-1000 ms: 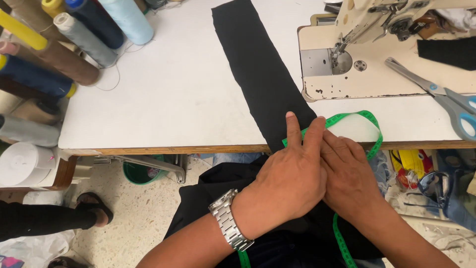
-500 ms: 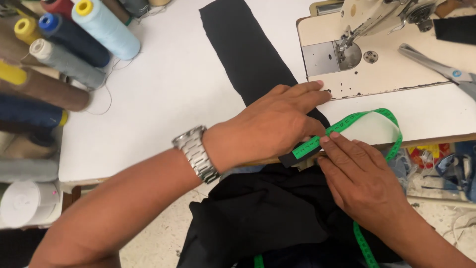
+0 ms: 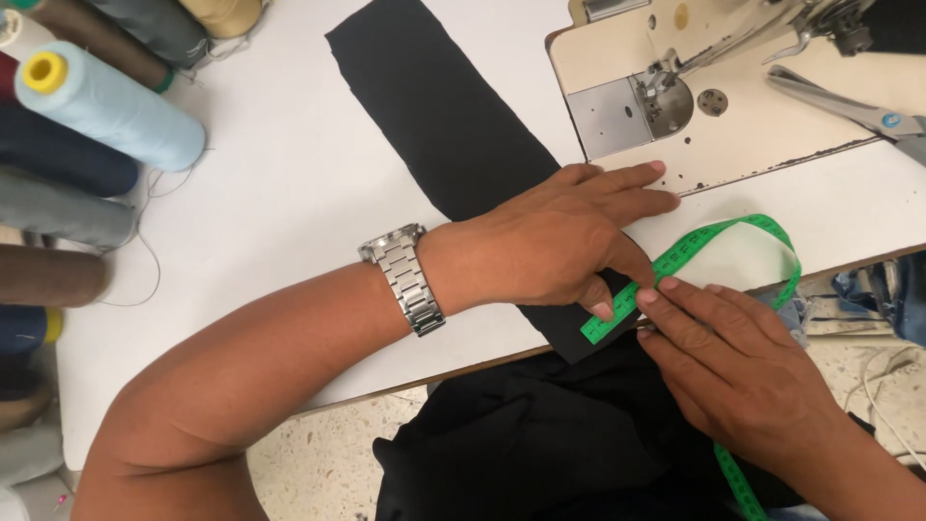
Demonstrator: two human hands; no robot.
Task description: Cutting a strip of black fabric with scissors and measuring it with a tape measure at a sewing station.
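Hands: your left hand (image 3: 559,241) lies flat, fingers spread, pressing the cloth (image 3: 453,145) down; its thumb pins the tape (image 3: 675,256) end. Your right hand (image 3: 743,371) is loosely curled, fingertips holding the tape to the cloth at the desk's (image 3: 270,222) near edge.
Cloth: a black strip running from the far edge to the near edge, left of the sewing machine (image 3: 675,96); the rest hangs off into your lap.
Handling: I judge it light, soft and limp, likely to slide and bunch. Hold it with flat palms, or pinch its edges.
Tape: green, thin, floppy; it loops up to the right, so hold it close to the measured spot.
Nearby: thread cones (image 3: 116,106) at the left edge, scissors (image 3: 858,106) on the machine bed.
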